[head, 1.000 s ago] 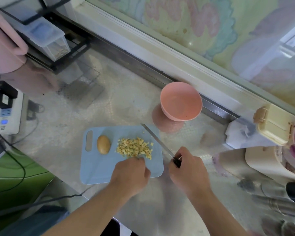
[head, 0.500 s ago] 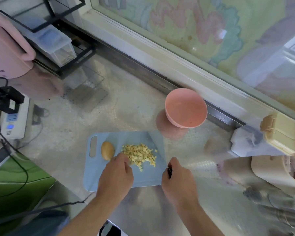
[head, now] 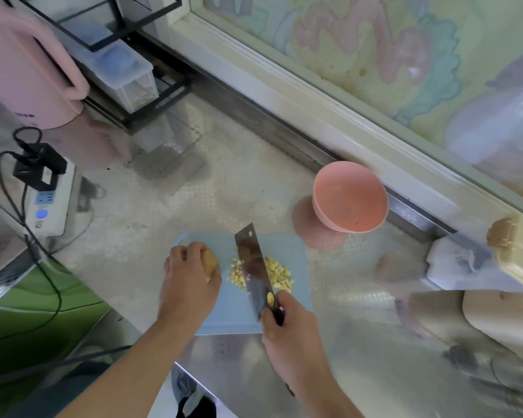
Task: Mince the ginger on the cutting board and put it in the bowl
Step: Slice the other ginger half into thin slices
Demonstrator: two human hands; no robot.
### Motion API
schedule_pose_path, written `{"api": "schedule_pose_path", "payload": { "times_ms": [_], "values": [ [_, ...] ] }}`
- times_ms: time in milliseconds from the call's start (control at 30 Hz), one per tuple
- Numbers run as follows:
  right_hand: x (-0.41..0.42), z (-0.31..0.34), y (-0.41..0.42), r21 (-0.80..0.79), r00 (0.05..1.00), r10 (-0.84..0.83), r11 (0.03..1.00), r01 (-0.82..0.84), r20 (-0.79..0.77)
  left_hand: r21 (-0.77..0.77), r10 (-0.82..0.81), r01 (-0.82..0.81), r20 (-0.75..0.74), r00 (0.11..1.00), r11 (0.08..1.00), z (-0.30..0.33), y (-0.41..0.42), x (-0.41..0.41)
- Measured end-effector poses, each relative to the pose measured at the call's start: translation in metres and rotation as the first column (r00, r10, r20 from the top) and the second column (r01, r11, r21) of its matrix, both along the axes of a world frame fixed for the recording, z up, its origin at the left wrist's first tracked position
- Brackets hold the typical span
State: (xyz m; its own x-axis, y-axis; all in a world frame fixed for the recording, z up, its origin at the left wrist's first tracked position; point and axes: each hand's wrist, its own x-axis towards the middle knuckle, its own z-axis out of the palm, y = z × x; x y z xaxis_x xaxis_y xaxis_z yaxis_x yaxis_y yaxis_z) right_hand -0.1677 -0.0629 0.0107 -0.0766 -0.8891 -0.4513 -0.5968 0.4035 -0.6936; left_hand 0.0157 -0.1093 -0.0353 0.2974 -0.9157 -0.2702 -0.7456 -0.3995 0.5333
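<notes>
Head view: your right hand (head: 287, 330) is wrapped around the handle of the cleaver (head: 254, 267), whose broad blade lies over the pile of chopped ginger (head: 277, 274) at the centre of the blue cutting board (head: 296, 251). Your left hand (head: 191, 279) sits at the board's left end, fingers curled over the uncut ginger knob (head: 209, 262). The pink bowl (head: 349, 200) waits right of centre, off the board's upper right corner, and it looks empty.

Here's the risk: those pieces look more like coarse dice than mince, so scooping now would probably put chunks in the bowl. The pile lies loose, and a hard rocking chop could flick bits off the board onto the counter (head: 169, 206). Your left knuckles are close to the blade's flat; drift right and the edge could catch them. That rounded knob may roll under your fingers.
</notes>
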Motion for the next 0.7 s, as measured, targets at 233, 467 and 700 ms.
{"api": "schedule_pose_path", "payload": {
  "times_ms": [233, 467, 700],
  "values": [
    [0.03, -0.019, 0.008, 0.099, 0.993, -0.039, 0.995, 0.028, 0.114, 0.014, 0.117, -0.117, -0.029, 0.993, 0.993, 0.001, 0.012, 0.02],
    [0.003, -0.022, 0.005, 0.073, 0.995, -0.092, 0.993, 0.09, 0.024, -0.007, 0.038, -0.038, -0.057, 0.998, 0.999, 0.0, 0.014, 0.009],
    [-0.023, -0.015, -0.003, 0.088, 0.994, -0.105, 0.991, 0.102, 0.024, 0.038, -0.033, 0.033, 0.008, 0.999, 0.999, -0.001, 0.008, -0.006]
  ]
}}
